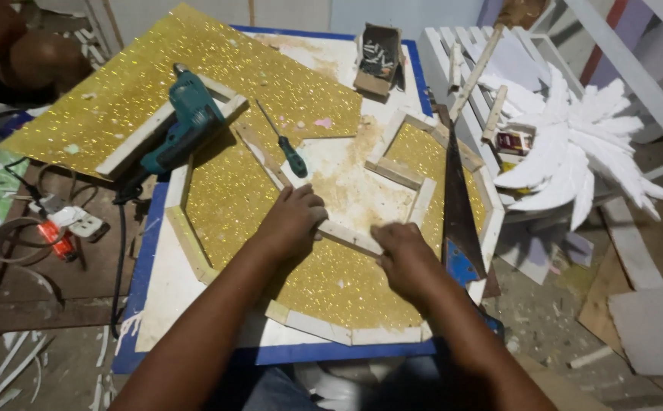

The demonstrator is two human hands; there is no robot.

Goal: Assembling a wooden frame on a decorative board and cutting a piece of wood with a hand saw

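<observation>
we have both hands down on one short wooden strip (350, 237), which lies on the gold glitter sheet (324, 281) near the middle of the work board. our left hand (293, 221) is curled over the strip's upper left end, fingers folded down onto it, and our right hand (404, 255) is closed around its lower right end, so the strip is pinched between the two hands with only its middle showing. its long axis runs on a slant from upper left to lower right, straight from one hand to the other, and neither hand is nearer than the other since both touch it. just right of the right hand a handsaw (457, 205) lies with its blade pointing away from us and its blue handle close to the wrist. above the left hand a green-handled screwdriver (286, 148) rests on the board, and further left a teal power drill (187, 125) sits on a wooden frame (137, 141). a small box of screws (379, 57) stands at the far edge, and white foam wings (575, 152) lie well apart to the right.
</observation>
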